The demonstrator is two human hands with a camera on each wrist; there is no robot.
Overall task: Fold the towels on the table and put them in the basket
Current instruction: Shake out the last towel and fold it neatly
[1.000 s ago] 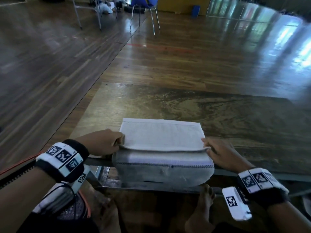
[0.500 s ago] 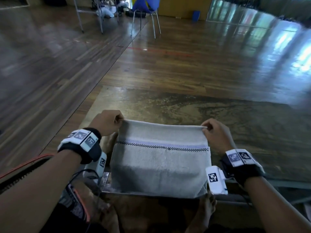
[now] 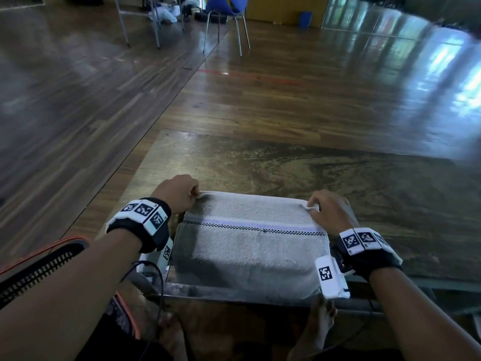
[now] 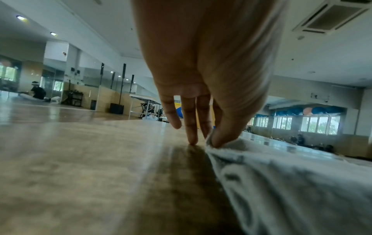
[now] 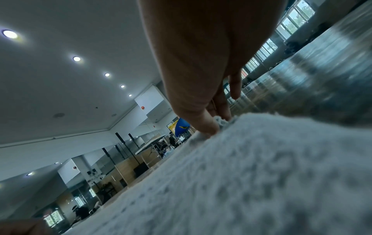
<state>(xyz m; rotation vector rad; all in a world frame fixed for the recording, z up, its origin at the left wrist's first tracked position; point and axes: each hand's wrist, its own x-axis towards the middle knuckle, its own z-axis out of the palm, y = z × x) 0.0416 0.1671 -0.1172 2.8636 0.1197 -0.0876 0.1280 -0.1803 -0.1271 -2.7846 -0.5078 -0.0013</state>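
Observation:
A grey-white towel [image 3: 250, 246] with a checked stripe lies folded on the near edge of the table [image 3: 286, 168], its front part hanging over the edge. My left hand [image 3: 179, 194] pinches the far left corner of the towel [image 4: 261, 182] between thumb and fingers, down at the tabletop. My right hand [image 3: 328, 212] pinches the far right corner of the towel [image 5: 241, 174]. No basket is in view.
The brown mottled tabletop stretches beyond and to the right of the towel. Wooden floor [image 3: 286, 87] surrounds the table. A blue chair [image 3: 226, 19] and a metal frame [image 3: 140, 22] stand far back. My bare feet [image 3: 320, 327] show below the table edge.
Both hands took the hanging end of the towel, lifted it and carried it forward over the rest. They now set that edge down on the table, further from me.

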